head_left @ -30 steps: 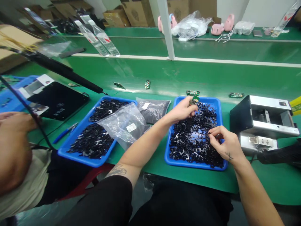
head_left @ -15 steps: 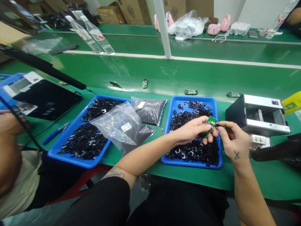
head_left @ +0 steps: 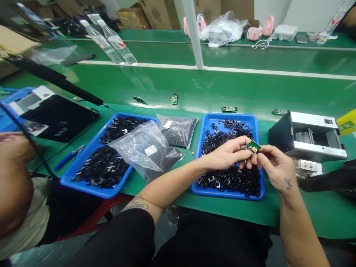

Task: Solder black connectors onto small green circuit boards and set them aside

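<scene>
On the green bench [head_left: 167, 89], right of centre in the frame, the left hand [head_left: 225, 154] pinches a small board [head_left: 252, 147] above the blue tray [head_left: 257, 122], the right hand [head_left: 274, 167] nips its right end, and a heap of black clips [head_left: 230, 178] lies below, unused.

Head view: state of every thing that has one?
left hand, shut on circuit board
right hand, pinching circuit board's right edge
circuit board, held tilted above right tray
right tray, part-filled with black parts
left tray, part-filled too, clear bag lying across its right edge
grey bag, lying flat between trays
</scene>
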{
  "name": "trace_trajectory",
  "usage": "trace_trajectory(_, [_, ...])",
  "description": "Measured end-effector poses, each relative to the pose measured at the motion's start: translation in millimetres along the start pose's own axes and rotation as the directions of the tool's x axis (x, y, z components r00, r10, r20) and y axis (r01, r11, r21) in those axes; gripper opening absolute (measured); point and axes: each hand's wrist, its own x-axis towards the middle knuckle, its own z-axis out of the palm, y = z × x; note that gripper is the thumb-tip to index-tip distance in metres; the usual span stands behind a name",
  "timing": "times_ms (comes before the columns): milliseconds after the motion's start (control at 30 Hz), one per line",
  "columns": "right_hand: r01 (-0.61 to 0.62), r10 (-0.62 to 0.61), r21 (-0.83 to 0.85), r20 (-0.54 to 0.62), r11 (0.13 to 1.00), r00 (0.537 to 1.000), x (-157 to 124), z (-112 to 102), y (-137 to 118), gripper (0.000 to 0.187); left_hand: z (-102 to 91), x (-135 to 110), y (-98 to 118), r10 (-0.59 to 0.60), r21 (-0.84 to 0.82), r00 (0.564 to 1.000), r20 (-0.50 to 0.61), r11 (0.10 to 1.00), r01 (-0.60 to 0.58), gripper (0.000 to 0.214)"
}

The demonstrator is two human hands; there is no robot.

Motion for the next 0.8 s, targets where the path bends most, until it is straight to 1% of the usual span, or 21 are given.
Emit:
trace_trajectory(133, [-0.003,0.005,0.053,-0.030,0.999,1.000,-2,-2,-1,0.032,1.9,-1,2,-0.005,0.058,1.000,0.012,0.998,0.004,0.038])
trace_trajectory(200, [0.013,-0.009,0.082,-0.048,0.997,0.999,-3,-4,-2,0.034,1.9,-2,5,-0.022,0.123,0.999,-0.033,0.992,0.026,0.032])
trace_trajectory(267, [0.026,-0.020,0.103,-0.057,0.994,0.998,-4,-7,-2,0.035,1.0,-4,8,-0.045,0.238,0.994,-0.096,0.969,0.066,0.023])
trace_trajectory(300, [0.031,-0.025,0.107,-0.061,0.994,0.998,-5,-7,-3,0.034,0.4,-4,10,-0.046,0.324,0.991,-0.126,0.942,0.085,0.018])
trace_trajectory(367, [0.042,-0.035,0.106,-0.071,0.993,0.997,-5,-8,-4,0.029,-1.0,-6,12,-0.005,0.522,0.986,-0.164,0.848,0.091,0.014])
trace_trajectory(433, [0.052,-0.045,0.100,-0.069,0.994,0.997,-4,-7,-4,0.025,-2.2,-8,14,0.076,0.686,0.985,-0.153,0.725,0.051,0.014])
trace_trajectory(500, [0.057,-0.053,0.099,-0.046,0.993,0.998,-3,-7,-4,0.027,-2.8,-9,14,0.142,0.774,0.983,-0.113,0.634,-0.003,0.016])
trace_trajectory(533, [0.060,-0.057,0.096,-0.035,0.994,0.998,-3,-7,-4,0.028,-2.8,-10,14,0.160,0.794,0.982,-0.097,0.608,-0.021,0.017])
trace_trajectory(600, [0.071,-0.069,0.082,-0.028,0.994,0.997,-3,-8,-4,0.026,-2.3,-11,13,0.181,0.806,0.980,-0.088,0.590,-0.037,0.016])
trace_trajectory(700, [0.119,-0.117,0.035,-0.051,0.992,0.992,-3,-9,-3,0.018,-0.4,-11,14,0.213,0.792,0.971,-0.110,0.609,-0.044,0.014])
trace_trajectory(800, [0.185,-0.186,-0.025,-0.056,0.982,0.981,-2,-9,-4,0.010,1.7,-12,15,0.238,0.798,0.959,-0.152,0.602,-0.023,0.009])
